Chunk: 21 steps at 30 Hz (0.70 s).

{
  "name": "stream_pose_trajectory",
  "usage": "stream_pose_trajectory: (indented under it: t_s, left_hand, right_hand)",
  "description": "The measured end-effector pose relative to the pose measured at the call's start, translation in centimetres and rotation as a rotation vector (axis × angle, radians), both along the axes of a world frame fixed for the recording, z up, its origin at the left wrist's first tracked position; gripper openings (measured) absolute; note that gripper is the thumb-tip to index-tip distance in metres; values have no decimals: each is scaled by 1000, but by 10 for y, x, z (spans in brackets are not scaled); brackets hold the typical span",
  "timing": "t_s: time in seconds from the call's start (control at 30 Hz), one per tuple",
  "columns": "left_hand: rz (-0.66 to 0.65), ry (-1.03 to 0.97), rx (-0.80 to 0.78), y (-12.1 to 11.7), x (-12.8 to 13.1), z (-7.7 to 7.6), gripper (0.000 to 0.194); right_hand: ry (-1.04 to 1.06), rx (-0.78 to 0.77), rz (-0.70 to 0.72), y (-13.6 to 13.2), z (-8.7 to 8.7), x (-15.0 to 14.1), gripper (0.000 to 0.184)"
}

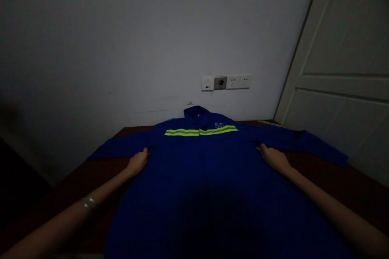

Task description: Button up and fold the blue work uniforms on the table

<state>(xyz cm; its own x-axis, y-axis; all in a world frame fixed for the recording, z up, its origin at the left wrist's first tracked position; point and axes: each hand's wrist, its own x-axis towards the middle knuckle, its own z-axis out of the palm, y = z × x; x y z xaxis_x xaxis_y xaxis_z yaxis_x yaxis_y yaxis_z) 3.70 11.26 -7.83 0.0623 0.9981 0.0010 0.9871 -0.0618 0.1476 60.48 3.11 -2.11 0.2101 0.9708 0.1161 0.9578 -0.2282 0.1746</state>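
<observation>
A blue work jacket [188, 170] lies spread front up, its collar toward the wall and both sleeves stretched out sideways. A yellow-green reflective band with a grey stripe crosses its chest, and small white lettering sits above the band on the right. My left hand [139, 162] pinches the cloth near the left underarm. At the opposite underarm, my right hand [275, 158] grips the jacket with its fingers closed. The lower part of the jacket sinks into dark shadow.
The jacket rests on a dark reddish-brown table [100, 170] against a pale wall [136, 48]. Socket plates [238, 82] are fixed to the wall above the collar. A light panelled door [343, 101] stands at the right, close to the sleeve's end.
</observation>
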Motion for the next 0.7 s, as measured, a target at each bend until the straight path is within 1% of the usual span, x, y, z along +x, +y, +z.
stream_pose_trajectory:
  t_s: [0.13,0.27,0.43,0.5,0.57,0.63,0.7]
  left_hand:
    - [-39,41,49,-4,3,0,29]
    - [-22,77,36,-8,4,4,30]
    - [-23,111,43,-22,-3,11,35]
    - [-22,124,62,-22,-7,16,37]
    - [-5,138,81,-15,-11,24,38]
    - [18,167,116,-1,-12,37,40]
    - [16,197,176,18,-9,53,41]
  right_hand:
    - [-30,13,3,-2,3,-5,37]
    - [-25,1,0,-4,5,-8,39]
    - [-18,-10,-12,-5,8,-5,43]
    - [-28,12,-14,-1,16,-6,44]
    - [-48,47,-5,8,28,-9,45]
    - [-79,88,15,24,45,-16,44]
    - [-112,137,44,44,63,-25,43]
